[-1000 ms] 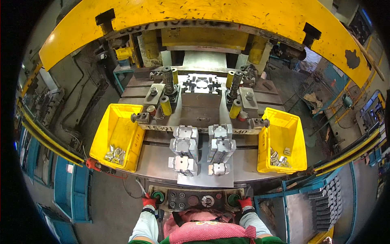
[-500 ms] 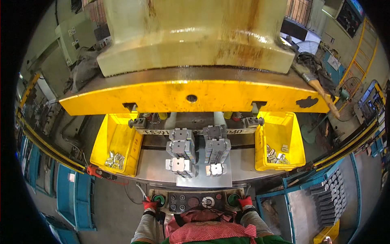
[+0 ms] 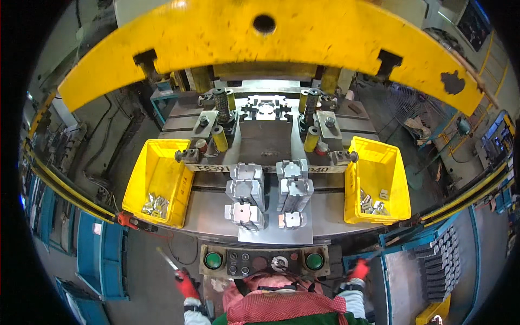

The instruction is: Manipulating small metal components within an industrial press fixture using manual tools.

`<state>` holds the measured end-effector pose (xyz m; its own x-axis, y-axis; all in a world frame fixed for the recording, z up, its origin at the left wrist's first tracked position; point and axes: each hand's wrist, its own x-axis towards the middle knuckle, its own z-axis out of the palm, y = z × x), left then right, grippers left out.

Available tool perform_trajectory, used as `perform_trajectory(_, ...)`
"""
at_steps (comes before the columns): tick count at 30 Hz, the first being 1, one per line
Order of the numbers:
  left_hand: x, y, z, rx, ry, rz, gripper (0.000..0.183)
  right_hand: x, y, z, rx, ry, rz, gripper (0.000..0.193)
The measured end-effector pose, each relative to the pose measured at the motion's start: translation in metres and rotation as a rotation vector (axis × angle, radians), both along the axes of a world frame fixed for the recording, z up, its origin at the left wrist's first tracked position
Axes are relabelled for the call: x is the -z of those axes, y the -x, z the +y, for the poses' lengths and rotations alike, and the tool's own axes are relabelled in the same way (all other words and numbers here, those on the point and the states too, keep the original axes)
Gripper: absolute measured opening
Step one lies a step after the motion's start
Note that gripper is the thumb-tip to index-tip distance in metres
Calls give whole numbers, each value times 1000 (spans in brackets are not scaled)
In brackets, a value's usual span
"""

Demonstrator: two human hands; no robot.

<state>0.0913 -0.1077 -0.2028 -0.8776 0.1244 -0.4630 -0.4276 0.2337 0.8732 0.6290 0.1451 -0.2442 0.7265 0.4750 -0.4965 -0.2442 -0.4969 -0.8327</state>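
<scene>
My left hand (image 3: pixel 187 284), in a red glove, is closed round a slim metal hand tool (image 3: pixel 167 259) with a yellowish tip, to the left of the control panel (image 3: pixel 246 264). On the panel's right side my right hand (image 3: pixel 358 269), also gloved in red, grips a second slim tool (image 3: pixel 374 254), blurred by motion. Both hands are apart from the green push buttons, the left button (image 3: pixel 213 260) and the right button (image 3: pixel 314 261). Beyond the panel, a left row of stacked metal plates (image 3: pixel 245 190) and a right row of stacked metal plates (image 3: pixel 296 189) stand on the press table.
The yellow press ram (image 3: pixel 319 38) hangs above a die (image 3: pixel 265 108) with guide posts. Yellow bins with small metal pieces flank it, a left bin (image 3: pixel 135 187) and a right bin (image 3: pixel 401 189). A blue-framed table (image 3: pixel 401 287) at right carries rows of dark parts.
The press ram has risen, uncovering the die. Both my hands have come off the green buttons and moved outward, the tools still in them.
</scene>
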Motion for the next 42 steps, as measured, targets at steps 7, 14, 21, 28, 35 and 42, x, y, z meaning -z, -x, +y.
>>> perform_trajectory(7, -182, 54, 134, 428, -322, 428, 32, -241, 108, 95, -674, -753, 82, 46)
perform_trajectory(14, -271, 24, 390, 1181, -424, -102, 26, -309, 324, 246, -1499, -581, 117, 42)
perform_trajectory(21, -210, 43, 473, 1027, -203, 348, 31, -269, 389, 308, -1508, -605, 20, 26)
perform_trajectory(28, -281, 20, 275, 712, -256, 128, 27, -303, 171, 151, -928, -741, 41, 43)
perform_trajectory(35, -155, 94, 95, 401, 260, 233, 23, -205, 44, 45, -809, -223, -610, 43)
perform_trajectory(42, -131, 80, 97, 439, -18, 53, 25, -185, 139, 15, -1410, -214, 36, 47)
